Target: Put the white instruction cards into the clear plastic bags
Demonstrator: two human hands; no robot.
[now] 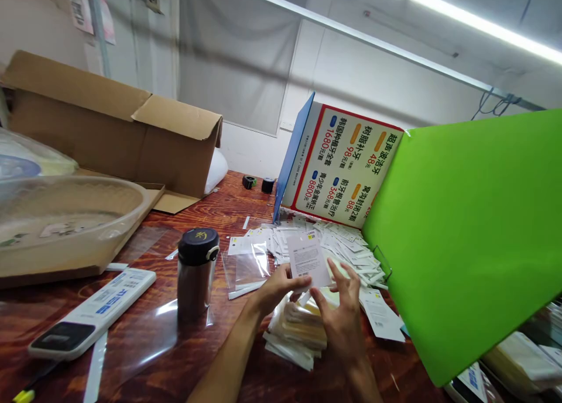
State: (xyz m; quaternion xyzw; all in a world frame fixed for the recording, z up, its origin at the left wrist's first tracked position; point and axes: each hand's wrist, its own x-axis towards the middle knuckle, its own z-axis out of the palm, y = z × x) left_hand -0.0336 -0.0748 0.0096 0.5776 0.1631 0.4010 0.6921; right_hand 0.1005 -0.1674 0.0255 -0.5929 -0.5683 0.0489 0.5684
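A white printed card (306, 257), with a small yellow mark in its top corner, is upright in my left hand (281, 286), gripped by thumb and fingers at its lower left edge. Close to the card's lower right side is my right hand (345, 303); its thumb and fingers are spread, and I see nothing held in them. Below both hands sits a stack of clear plastic sleeves (298, 333). Behind the card lies a loose heap of white cards (346, 245). One more printed card (381, 315) lies flat to the right of my right hand.
A black-lidded flask (195, 274) stands on the left, beside a white handheld device (94, 312). Farther left are a translucent basin (65, 227) and a cardboard box (109, 134). A printed sign board (342, 163) and large green panel (465, 227) wall in the right side.
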